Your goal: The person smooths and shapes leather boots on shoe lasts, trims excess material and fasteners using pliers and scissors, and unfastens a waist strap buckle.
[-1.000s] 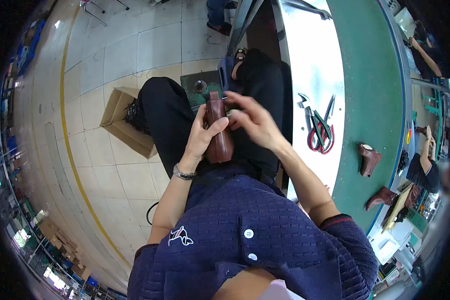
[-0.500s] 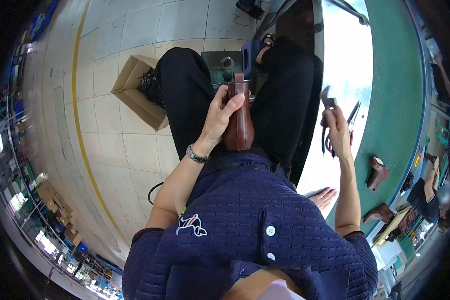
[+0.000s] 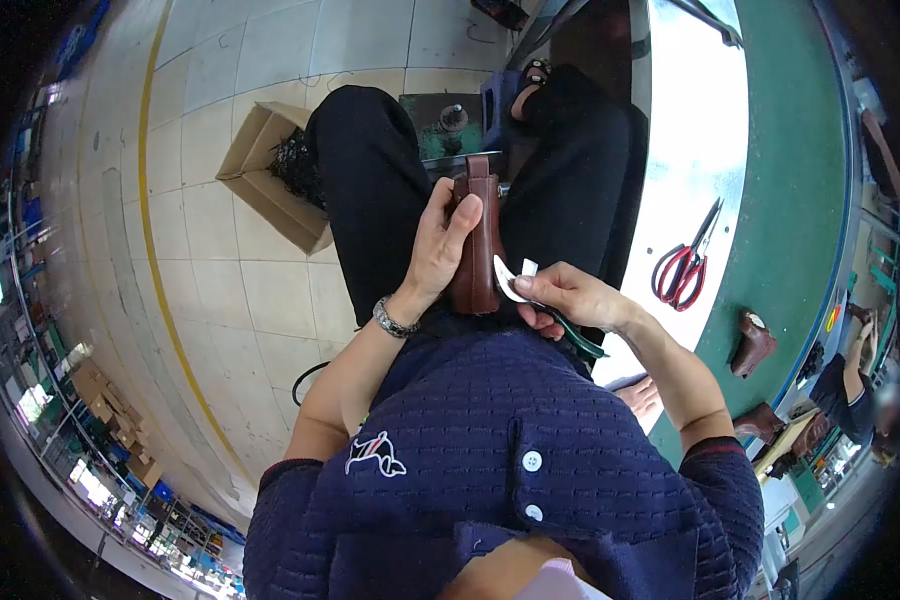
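A brown leather boot [image 3: 478,245], with a pull loop at its far end, stands over my lap. My left hand [image 3: 440,240] is closed around its left side, thumb lying across the front. My right hand [image 3: 570,295] grips lasting pincers [image 3: 505,277] with a bright curved jaw and dark green handles. The jaw tip is beside the boot's lower right side; I cannot tell whether it touches. Red-handled scissors [image 3: 680,275] lie on the shiny metal strip [image 3: 685,130] to my right.
An open cardboard box [image 3: 260,185] with black strands inside stands left of my knee. Another brown boot [image 3: 752,342] is on the green tabletop [image 3: 795,180]. A metal post [image 3: 454,118] rises between my knees. Another person [image 3: 850,390] is at the far right.
My right hand has come left from over the metal strip to the boot, carrying the pincers. The scissors show fully now. My left hand still holds the boot, which has shifted slightly.
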Demonstrator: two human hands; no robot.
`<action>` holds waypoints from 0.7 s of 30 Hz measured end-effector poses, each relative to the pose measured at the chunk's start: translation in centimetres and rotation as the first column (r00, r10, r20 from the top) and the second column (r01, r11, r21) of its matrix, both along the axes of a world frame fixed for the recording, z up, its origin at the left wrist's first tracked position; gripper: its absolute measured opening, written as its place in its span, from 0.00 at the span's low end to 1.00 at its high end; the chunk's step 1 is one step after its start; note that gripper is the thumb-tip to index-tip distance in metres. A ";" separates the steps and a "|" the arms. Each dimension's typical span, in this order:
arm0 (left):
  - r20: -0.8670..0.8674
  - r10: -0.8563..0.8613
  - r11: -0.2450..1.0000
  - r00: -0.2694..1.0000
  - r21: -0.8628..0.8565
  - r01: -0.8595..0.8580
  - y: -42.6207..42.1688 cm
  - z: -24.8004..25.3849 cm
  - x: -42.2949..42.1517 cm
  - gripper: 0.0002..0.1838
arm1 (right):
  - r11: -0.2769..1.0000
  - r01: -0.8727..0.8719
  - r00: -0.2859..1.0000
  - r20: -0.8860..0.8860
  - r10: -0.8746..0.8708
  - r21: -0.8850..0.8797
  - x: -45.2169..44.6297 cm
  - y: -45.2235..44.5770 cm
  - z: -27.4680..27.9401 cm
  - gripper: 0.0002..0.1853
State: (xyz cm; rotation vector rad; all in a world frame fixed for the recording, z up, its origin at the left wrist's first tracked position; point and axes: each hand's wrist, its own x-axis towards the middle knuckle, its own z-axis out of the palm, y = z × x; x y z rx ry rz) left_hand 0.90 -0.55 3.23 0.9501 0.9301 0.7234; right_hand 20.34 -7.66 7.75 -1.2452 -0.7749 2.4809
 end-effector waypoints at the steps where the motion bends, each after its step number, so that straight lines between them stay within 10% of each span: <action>1: -0.007 -0.003 1.000 1.000 0.009 0.003 -0.1 0.2 0.0 0.23 | 0.999 -0.048 0.999 -0.007 0.048 0.015 0.0 0.2 -0.2 0.31; 9: -0.036 -0.018 1.000 0.999 0.009 0.019 -0.9 0.3 0.2 0.24 | 0.933 -0.342 0.922 0.232 0.310 0.115 0.5 2.1 1.5 0.38; 18: -0.077 -0.029 0.998 0.997 0.050 0.032 -0.7 -0.2 -0.2 0.26 | 0.554 -0.758 0.573 0.757 0.314 0.344 -0.2 4.0 3.8 0.38; 21: -0.074 -0.009 0.999 0.997 0.041 0.012 -0.6 -0.5 -0.1 0.26 | 0.855 -0.519 0.773 0.436 0.460 0.018 -0.3 5.0 4.3 0.38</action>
